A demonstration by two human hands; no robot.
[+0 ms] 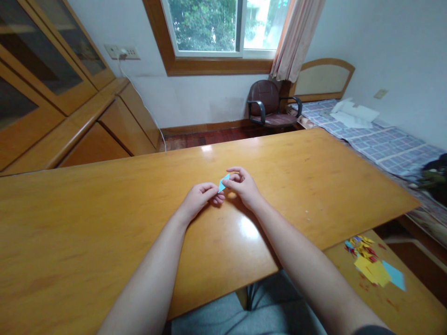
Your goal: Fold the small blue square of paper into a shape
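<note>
Two hands work over one long wooden table (104, 223), and between them sits one small blue paper piece (223, 182), folded to a point. The left hand (199, 197) pinches its near end with closed fingertips. The right hand (244, 186) pinches the far side, fingers curled shut on it. The paper is held just above the tabletop, about midway along its length and well in from the near edge.

The wood stretches wide to the left and right of the hands. The table's right corner juts out above a lower wooden surface (412, 307) at the near right. On that lie a small heap of coloured scraps (359, 246), a few yellow sheets (373, 272) and one blue sheet (396, 277) touching them.

Beyond the far edge stands one dark chair (270, 104), with a bed (384, 144) to its right. On the left wall is a glass-fronted cabinet (52, 83), whose contents cannot be made out.
</note>
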